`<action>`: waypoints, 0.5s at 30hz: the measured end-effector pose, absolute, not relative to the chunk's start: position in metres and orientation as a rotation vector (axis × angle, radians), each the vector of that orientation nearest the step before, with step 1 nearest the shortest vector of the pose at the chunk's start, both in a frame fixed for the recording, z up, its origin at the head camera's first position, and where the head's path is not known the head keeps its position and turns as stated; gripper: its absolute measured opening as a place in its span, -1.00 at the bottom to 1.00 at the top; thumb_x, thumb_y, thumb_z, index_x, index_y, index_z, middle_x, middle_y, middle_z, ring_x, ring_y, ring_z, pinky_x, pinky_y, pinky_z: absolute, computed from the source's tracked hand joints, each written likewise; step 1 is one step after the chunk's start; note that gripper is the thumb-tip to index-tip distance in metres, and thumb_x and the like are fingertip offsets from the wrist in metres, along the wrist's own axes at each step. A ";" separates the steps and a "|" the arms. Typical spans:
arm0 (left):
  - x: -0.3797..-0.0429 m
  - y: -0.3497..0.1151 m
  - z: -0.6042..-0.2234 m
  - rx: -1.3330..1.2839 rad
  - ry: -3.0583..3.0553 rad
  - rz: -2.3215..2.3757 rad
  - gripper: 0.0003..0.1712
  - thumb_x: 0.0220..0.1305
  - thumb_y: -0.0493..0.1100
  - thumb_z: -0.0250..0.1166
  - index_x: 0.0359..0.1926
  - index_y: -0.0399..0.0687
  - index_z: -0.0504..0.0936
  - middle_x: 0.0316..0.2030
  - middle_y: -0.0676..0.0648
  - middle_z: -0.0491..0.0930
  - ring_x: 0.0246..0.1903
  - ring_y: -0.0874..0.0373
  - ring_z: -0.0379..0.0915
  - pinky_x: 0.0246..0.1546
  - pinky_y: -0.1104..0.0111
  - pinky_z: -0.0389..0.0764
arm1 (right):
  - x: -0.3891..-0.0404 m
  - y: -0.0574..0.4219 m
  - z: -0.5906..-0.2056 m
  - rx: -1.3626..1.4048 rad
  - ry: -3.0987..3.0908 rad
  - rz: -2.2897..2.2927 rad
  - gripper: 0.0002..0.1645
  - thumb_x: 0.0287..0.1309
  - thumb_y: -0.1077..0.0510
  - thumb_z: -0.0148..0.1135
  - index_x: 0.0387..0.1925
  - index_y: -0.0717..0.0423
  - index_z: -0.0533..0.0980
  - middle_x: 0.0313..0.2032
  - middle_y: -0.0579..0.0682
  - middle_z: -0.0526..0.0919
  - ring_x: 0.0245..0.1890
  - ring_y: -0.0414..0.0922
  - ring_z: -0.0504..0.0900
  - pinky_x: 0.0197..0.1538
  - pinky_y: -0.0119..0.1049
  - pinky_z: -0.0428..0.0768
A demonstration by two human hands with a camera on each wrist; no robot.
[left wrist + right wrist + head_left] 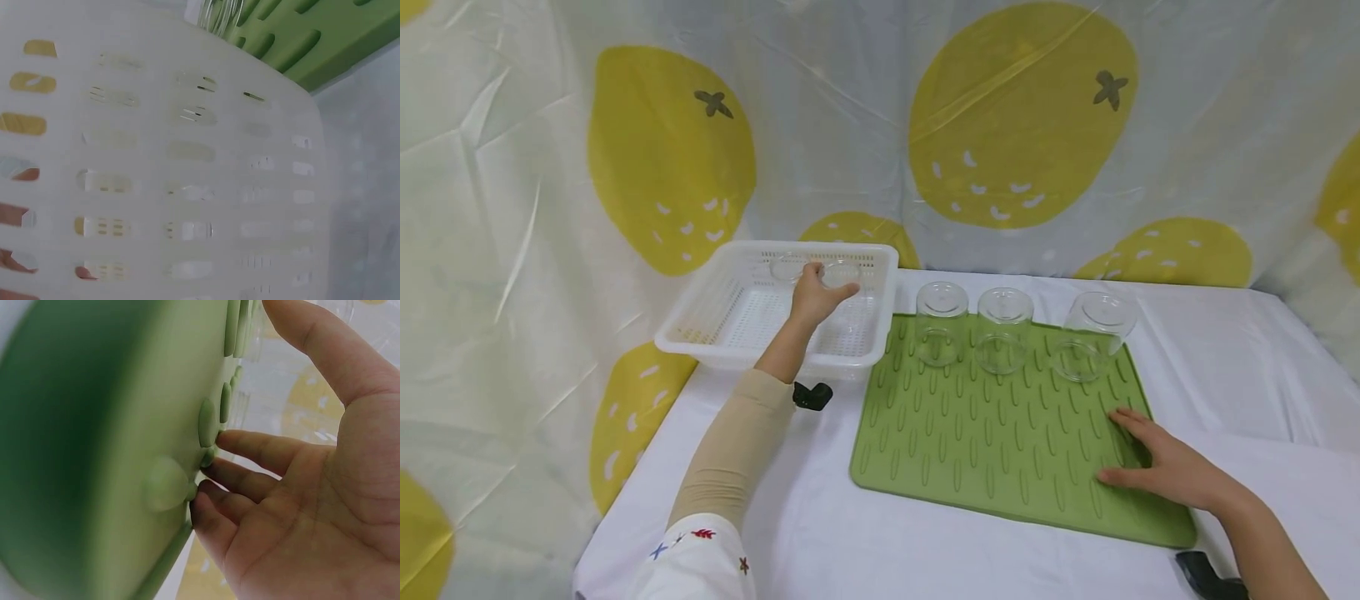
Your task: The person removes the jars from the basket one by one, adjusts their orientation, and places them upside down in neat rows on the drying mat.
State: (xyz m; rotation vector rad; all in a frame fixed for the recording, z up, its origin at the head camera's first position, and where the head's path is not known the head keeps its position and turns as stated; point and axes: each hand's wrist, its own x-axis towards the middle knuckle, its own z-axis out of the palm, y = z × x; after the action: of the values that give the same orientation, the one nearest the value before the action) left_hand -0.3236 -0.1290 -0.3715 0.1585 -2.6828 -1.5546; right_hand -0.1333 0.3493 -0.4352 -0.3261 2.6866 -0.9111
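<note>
White plastic makes up the perforated basket (pixel 886 308) at the far left of your desk (pixel 820 533), and your left hand (pixel 817 302) reaches over its front rim towards the back right corner. Clear glass (pixel 842 273) sits in there right at your fingers, with one outline showing to the left of them and one to the right; whether that is a single piece on its side or two side by side, you can't tell from here, so its long axis is uncertain too. Your thumb points out to the right, but the fingertips are hidden, and the left wrist view meets mostly slotted basket wall, so whether you have hold of the glass can't be told.

Just to the right of the basket, the green ridged mat (pixel 955 442) carries three tumblers along its far side, apparently mouth down: a left tumbler (pixel 942 325) and a middle tumbler (pixel 1004 332) near each other, then, past a wider gap, a right tumbler (pixel 1090 337).

Farthest right, your right hand (pixel 1172 462) rests at the mat's edge, fingers spread, gripping nothing. Your left is plainly nearer the basket glass; your right has the whole mat between.
</note>
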 end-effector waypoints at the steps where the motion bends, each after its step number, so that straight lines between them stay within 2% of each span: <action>1: -0.323 -0.129 -0.372 0.160 -2.680 -1.542 0.04 0.16 0.08 0.43 0.45 -0.24 0.05 0.43 -0.24 0.12 0.39 -0.14 0.06 0.31 0.06 0.27 | -0.133 0.349 -0.435 -0.326 2.687 -0.912 0.19 0.06 -0.08 0.43 0.42 0.48 -0.01 0.37 0.58 -0.09 0.30 0.57 -0.07 0.07 0.50 0.17; 15: -0.315 -0.130 -0.371 0.164 -2.491 -1.600 -0.03 0.10 0.11 0.46 0.37 -0.19 0.21 0.36 -0.20 0.27 0.34 -0.08 0.18 0.27 0.17 0.35 | -0.133 0.351 -0.436 -0.326 2.680 -0.928 0.19 0.06 -0.06 0.43 0.42 0.48 -0.02 0.37 0.58 -0.10 0.30 0.58 -0.09 0.06 0.51 0.16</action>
State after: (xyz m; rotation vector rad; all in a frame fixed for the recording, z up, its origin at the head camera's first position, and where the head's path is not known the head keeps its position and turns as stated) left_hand -0.3151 -0.1298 -0.3710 0.1642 -2.4911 -1.6000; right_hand -0.1332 0.3507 -0.4362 -0.3263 2.6804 -0.9284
